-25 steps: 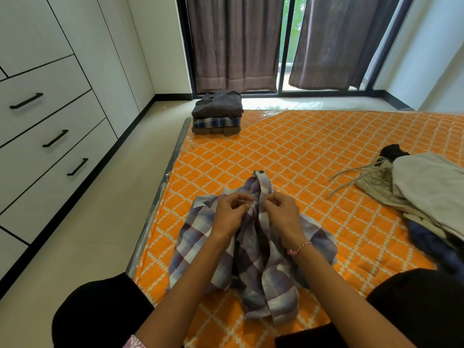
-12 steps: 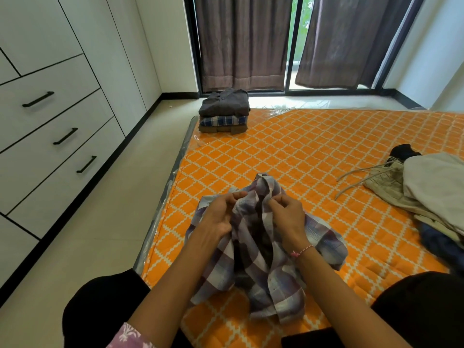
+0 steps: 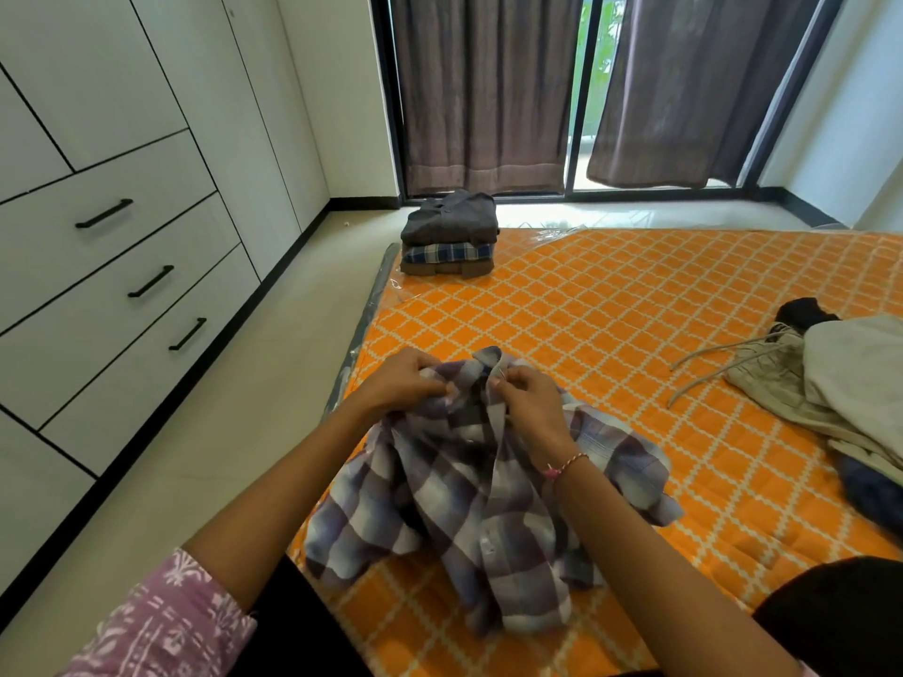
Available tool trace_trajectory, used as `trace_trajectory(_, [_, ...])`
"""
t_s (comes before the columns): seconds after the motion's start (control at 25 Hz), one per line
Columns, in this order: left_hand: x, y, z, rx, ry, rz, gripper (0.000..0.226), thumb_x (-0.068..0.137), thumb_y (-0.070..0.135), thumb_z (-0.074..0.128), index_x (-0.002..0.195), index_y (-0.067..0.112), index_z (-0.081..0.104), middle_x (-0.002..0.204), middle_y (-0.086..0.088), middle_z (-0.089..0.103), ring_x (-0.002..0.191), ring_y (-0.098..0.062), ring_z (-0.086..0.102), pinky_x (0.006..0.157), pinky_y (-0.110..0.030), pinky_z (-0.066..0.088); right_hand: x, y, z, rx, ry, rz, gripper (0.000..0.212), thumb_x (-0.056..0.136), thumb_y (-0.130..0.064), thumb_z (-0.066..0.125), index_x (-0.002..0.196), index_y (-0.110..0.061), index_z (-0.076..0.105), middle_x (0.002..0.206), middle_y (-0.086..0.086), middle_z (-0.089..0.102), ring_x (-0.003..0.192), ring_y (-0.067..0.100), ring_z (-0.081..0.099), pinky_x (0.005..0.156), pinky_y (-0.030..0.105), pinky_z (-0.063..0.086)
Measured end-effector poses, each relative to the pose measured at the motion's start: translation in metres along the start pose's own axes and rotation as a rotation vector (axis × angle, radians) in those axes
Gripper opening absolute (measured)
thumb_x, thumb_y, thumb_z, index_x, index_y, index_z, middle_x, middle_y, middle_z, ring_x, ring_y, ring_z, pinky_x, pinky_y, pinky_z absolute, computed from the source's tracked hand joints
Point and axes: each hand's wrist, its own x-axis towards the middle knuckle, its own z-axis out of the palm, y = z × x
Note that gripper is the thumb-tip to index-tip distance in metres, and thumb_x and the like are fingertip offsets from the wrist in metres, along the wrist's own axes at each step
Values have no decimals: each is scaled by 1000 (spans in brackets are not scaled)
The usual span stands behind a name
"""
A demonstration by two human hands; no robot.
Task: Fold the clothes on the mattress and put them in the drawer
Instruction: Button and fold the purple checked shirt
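A crumpled purple-and-white plaid shirt point(image 3: 469, 500) lies on the orange mattress point(image 3: 611, 334) right in front of me. My left hand point(image 3: 400, 383) grips the fabric near the collar on the left side. My right hand point(image 3: 527, 398) pinches the button placket just under the collar. A neat stack of three folded garments point(image 3: 449, 241) sits at the mattress's far left corner. White drawers with black handles point(image 3: 151, 280) line the wall on the left, all closed.
A heap of unfolded clothes point(image 3: 830, 383), beige with loose drawstrings and dark pieces, lies at the right edge of the mattress. Pale tiled floor point(image 3: 205, 432) runs between mattress and drawers. Dark curtains point(image 3: 488, 90) hang over a glass door behind.
Both hands have shifted slightly up the shirt toward the collar, still holding its front edges together. The view has tilted a little; the shirt stays in place.
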Motion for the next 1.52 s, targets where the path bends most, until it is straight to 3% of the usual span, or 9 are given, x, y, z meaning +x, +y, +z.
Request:
trace_trajectory(0.12, [2, -2, -6, -438, 66, -128, 23, 90, -1, 51, 105, 3, 67, 95, -15, 69, 86, -24, 62, 82, -39, 51, 3, -10, 2, 23, -9, -11, 29, 91, -12, 60, 63, -15, 52, 64, 1, 51, 66, 17, 48, 67, 36, 42])
trace_trajectory(0.28, [-3, 3, 0, -1035, -6, -204, 26, 98, 2, 39, 102, 11, 63, 73, -6, 72, 63, -15, 67, 61, -26, 54, 4, -24, 1, 353, -142, 129, 25, 93, -10, 55, 69, -11, 54, 66, 9, 54, 61, 20, 51, 59, 31, 44])
trace_trajectory(0.56, [-13, 17, 28, -871, 234, -4, 22, 95, -4, 44, 108, 8, 57, 94, 2, 63, 82, -10, 61, 62, -15, 53, -12, -15, 7, 110, -41, -198, 14, 89, -7, 62, 74, -7, 63, 73, 5, 62, 72, 14, 57, 69, 28, 47])
trace_trajectory(0.76, [-19, 14, 35, -854, 87, 117, 33, 97, -5, 34, 113, 4, 61, 115, -6, 63, 98, -5, 62, 76, -14, 51, -11, -9, 5, 641, -337, 27, 9, 90, -4, 57, 84, -7, 62, 89, 14, 64, 89, 24, 61, 83, 35, 51])
trace_trajectory(0.88, [-20, 17, 41, -677, 70, 134, 39, 95, -10, 34, 122, 6, 56, 131, -12, 53, 113, -14, 51, 84, -14, 48, -12, -8, 5, 573, -366, 105, 11, 90, -3, 57, 81, -7, 63, 81, 11, 64, 77, 22, 62, 72, 31, 52])
trace_trajectory(1.04, [-35, 11, 49, -149, 740, 148, 22, 90, 19, 61, 112, 16, 59, 101, 0, 56, 87, -13, 54, 70, -23, 46, 0, -11, 7, 359, -106, 34, 9, 86, 0, 61, 83, 6, 68, 78, 13, 64, 80, 23, 59, 78, 35, 51])
trace_trajectory(1.16, [-44, 16, 77, 130, 573, -80, 18, 89, 27, 59, 98, 11, 61, 87, -4, 65, 83, -21, 63, 68, -32, 50, 10, -15, 13, 411, 2, 58, 11, 86, 1, 62, 87, 11, 66, 73, 12, 58, 76, 23, 55, 70, 32, 51])
trace_trajectory(1.28, [-31, 18, 105, -59, 531, -233, 25, 93, 21, 51, 113, 7, 55, 103, -8, 64, 97, -26, 62, 71, -28, 45, 9, -14, 21, 612, -26, 210, 11, 89, 1, 59, 91, 10, 65, 84, 19, 63, 85, 33, 60, 86, 48, 52])
trace_trajectory(1.52, [-21, 10, 93, -299, 675, -158, 22, 94, 6, 43, 82, 8, 62, 82, -7, 62, 75, -17, 56, 64, -22, 41, 19, -17, -2, 661, 19, 212, 17, 92, -1, 55, 79, -4, 65, 78, 14, 65, 75, 30, 63, 74, 41, 55])
